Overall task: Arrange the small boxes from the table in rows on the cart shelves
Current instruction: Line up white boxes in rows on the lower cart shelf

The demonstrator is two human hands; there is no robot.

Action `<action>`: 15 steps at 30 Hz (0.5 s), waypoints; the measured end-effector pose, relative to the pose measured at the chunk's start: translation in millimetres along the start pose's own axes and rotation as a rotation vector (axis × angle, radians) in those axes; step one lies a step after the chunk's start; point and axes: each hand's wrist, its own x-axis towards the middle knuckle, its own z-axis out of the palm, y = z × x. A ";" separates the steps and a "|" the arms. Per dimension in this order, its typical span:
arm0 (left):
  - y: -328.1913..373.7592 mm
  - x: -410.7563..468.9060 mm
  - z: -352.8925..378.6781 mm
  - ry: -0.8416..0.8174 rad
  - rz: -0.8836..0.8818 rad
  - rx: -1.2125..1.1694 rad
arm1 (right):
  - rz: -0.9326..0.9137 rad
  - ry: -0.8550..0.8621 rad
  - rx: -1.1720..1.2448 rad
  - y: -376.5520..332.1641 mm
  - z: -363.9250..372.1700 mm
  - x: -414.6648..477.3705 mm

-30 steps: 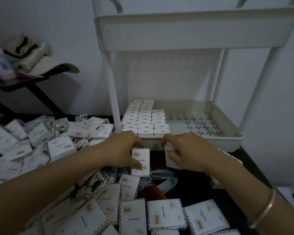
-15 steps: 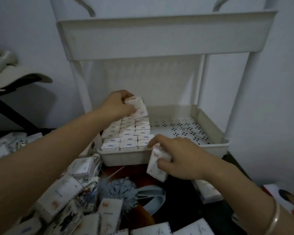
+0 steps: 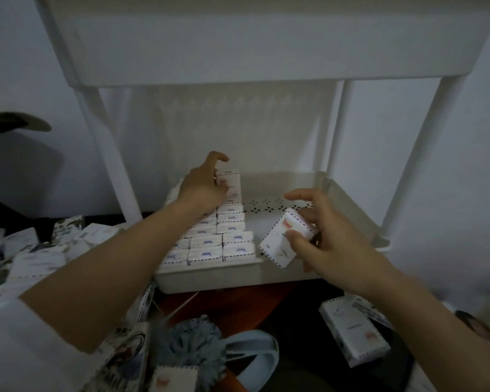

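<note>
Dim wall behind the cart shelf point(image 3: 210, 276); rows of boxes point(image 3: 210, 246) along its left part, right part bare. Left hand point(image 3: 203, 192) pinching a box point(image 3: 229, 183) at the shelf's back, right hand point(image 3: 333, 246) gripping another box point(image 3: 282, 241) over its front rim. Loose boxes point(image 3: 354, 335) beside the shelf: seemingly under halfway.

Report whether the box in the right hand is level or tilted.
Tilted. The box sits cornerwise in the right hand, one corner pointing down, pinched by thumb and fingers, not yet set among the rows.

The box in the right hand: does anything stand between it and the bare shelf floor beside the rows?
Nothing visible does. The right hand holds the box at the shelf's front rim; the bare floor lies behind, right of the rows.
</note>
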 end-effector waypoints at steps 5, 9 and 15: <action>-11.2 -8.8 9.8 0.004 0.175 0.157 | 0.070 0.144 0.214 -5.9 -2.0 3.3; -13.6 -11.3 12.0 -0.033 0.219 0.220 | 0.081 0.266 0.266 -9.2 -6.8 17.1; -20.5 -12.3 18.8 0.097 0.220 0.253 | 0.077 0.336 -0.135 -3.0 -3.3 76.8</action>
